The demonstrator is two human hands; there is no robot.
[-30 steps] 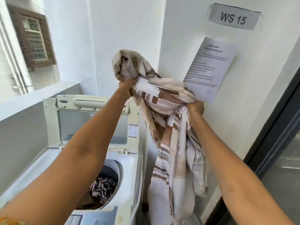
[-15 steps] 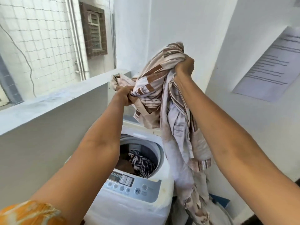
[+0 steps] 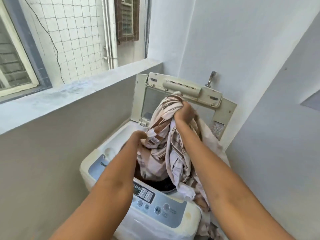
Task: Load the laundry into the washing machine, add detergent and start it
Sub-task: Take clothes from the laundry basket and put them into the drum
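Loading underway

Head view: left hand (image 3: 140, 135) and right hand (image 3: 184, 113) are both clutching the striped sheet (image 3: 161, 135), feeding it into the washing machine (image 3: 110, 153); its tail is draping outside at 5 o'clock. Detergent and starting are remaining

bright, even daylight enters from the netted window opening (image 3: 72, 37) at upper left, leaving white walls washed pale blue with only soft shadows. wide-angle distortion bends the ledge (image 3: 69, 94) and wall edges; the whole frame is slightly soft.
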